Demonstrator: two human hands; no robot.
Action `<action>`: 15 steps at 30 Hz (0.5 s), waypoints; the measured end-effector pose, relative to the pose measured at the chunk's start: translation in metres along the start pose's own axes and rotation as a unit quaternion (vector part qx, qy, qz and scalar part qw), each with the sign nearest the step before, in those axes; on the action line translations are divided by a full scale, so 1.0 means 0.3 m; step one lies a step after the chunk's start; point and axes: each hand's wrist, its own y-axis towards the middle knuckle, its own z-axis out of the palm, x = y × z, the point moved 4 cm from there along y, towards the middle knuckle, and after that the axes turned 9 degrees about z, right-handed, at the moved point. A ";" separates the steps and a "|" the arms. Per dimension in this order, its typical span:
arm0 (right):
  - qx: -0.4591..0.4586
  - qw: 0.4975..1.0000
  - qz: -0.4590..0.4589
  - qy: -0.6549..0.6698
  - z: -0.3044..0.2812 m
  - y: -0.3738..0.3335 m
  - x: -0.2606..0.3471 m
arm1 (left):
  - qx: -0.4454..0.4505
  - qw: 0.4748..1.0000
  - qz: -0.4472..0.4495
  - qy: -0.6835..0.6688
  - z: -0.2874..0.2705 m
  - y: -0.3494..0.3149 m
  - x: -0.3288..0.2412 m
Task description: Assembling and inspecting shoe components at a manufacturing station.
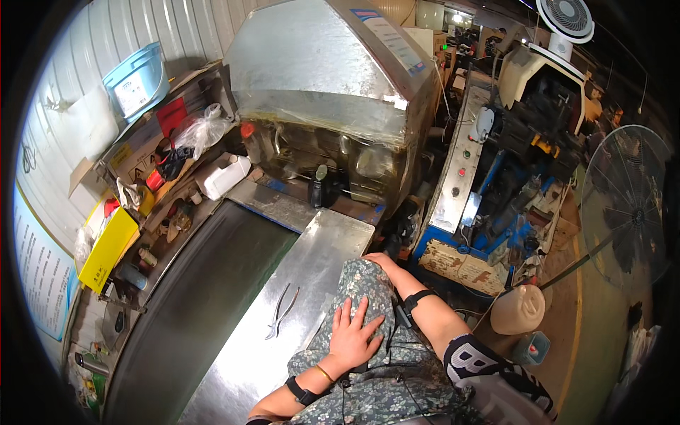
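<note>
My left hand (352, 336) lies flat with spread fingers on the dark floral apron (365, 283) over my lap. Nothing is in it. At the far end of the apron, my right hand (383, 263) rests over the knee, fingers stretched out, close to the metal plate's edge. A pair of pliers (282, 312) lies on the shiny metal plate (241, 361), left of my left hand and touched by neither hand. Dark straps circle both forearms, and a thin bracelet is on the left wrist.
Left of the plate runs a dark conveyor belt (202, 283) toward a metal-hooded machine (319, 71). A cluttered shelf with a yellow box (108, 248) and white jug (222, 176) borders it. At right stand a blue-framed machine (460, 262), plastic canister (518, 309) and large fan (630, 205).
</note>
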 end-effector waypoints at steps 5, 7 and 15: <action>-0.006 0.902 -0.350 -0.254 -0.175 -0.029 -0.008 | 0.000 0.997 0.076 -0.022 0.015 0.074 -0.052; -0.040 0.995 -0.057 -0.065 0.020 0.062 -0.040 | -0.012 1.000 -0.007 0.007 0.021 -0.015 -0.003; -0.071 0.997 0.000 -0.028 -0.023 0.077 -0.042 | -0.001 1.000 0.004 0.000 0.034 0.012 -0.013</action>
